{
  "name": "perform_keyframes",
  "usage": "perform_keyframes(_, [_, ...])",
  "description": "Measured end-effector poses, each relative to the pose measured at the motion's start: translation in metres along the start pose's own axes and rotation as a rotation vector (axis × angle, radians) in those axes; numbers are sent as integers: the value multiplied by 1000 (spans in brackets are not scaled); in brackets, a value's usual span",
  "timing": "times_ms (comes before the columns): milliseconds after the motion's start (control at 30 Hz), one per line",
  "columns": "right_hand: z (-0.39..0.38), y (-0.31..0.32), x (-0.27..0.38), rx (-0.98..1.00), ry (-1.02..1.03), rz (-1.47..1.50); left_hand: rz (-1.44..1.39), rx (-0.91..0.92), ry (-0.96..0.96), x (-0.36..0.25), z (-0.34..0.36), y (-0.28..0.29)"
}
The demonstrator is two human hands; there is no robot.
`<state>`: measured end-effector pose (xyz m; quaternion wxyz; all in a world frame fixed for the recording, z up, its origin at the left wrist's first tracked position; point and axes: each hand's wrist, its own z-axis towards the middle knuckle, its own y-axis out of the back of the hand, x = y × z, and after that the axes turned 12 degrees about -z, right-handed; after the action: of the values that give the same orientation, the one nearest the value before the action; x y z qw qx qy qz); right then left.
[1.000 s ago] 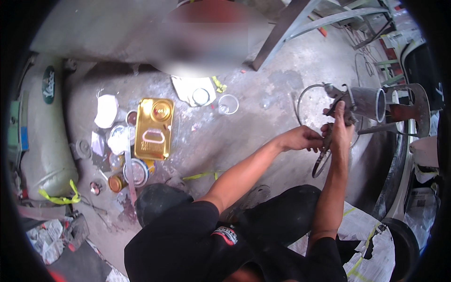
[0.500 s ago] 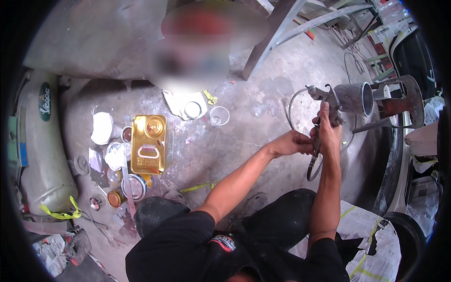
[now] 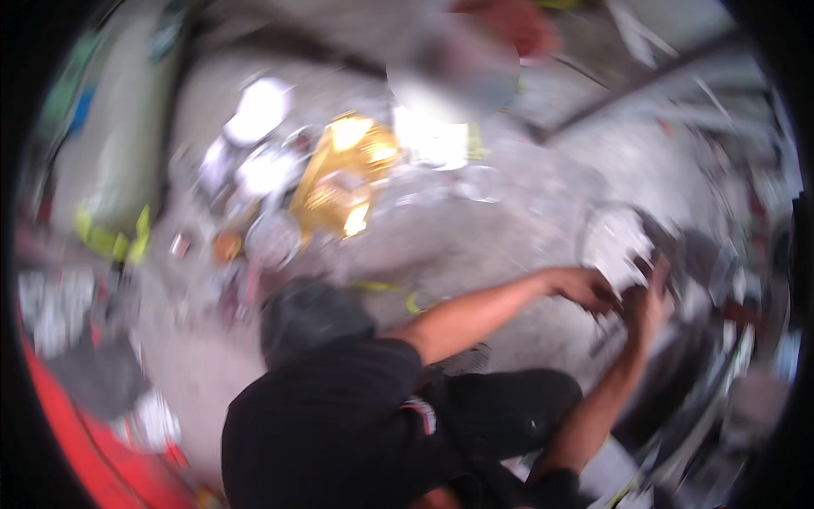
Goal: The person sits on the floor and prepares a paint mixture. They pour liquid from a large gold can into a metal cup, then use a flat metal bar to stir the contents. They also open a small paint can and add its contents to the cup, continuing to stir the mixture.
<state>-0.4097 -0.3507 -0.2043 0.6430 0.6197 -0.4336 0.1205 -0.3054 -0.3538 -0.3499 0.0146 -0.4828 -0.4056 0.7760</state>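
Note:
Motion blurs the whole view. My right hand (image 3: 649, 301) is wrapped round the handle of a spray gun (image 3: 655, 231), with a finger or two raised near its trigger. A grey metal cup (image 3: 705, 254) is fixed to the gun's far right side. My left hand (image 3: 585, 288) is curled at the lower handle, its fingertips close to my right palm. What those fingertips pinch is too smeared to make out.
On the floor to the left stand a gold rectangular can (image 3: 339, 182), a round tin (image 3: 273, 240) and a clear cup (image 3: 481, 182). A greenish cylinder (image 3: 123, 144) lies at far left. A metal leg (image 3: 610, 106) slants at upper right. Red material (image 3: 93, 450) shows lower left.
My view has swung, so the floor items appear shifted right and tilted. My hands and the spray gun now show lower and farther right, still together.

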Motion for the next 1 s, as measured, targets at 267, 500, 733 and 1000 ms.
perform_keyframes(267, [15, 11, -112, 426, 365, -299, 422, -1330, -438, 33, -33, 16])
perform_keyframes(500, [-27, -93, -173, 956, 313, -261, 472, -1545, -393, 38, -110, 16])
perform_keyframes(733, [-93, -201, -194, 1385, 670, -201, 449, -1796, 40, 57, -242, -15])
perform_keyframes(1000, [-157, -290, -176, 1347, 836, -237, 502, -1995, 321, 71, -342, 16])
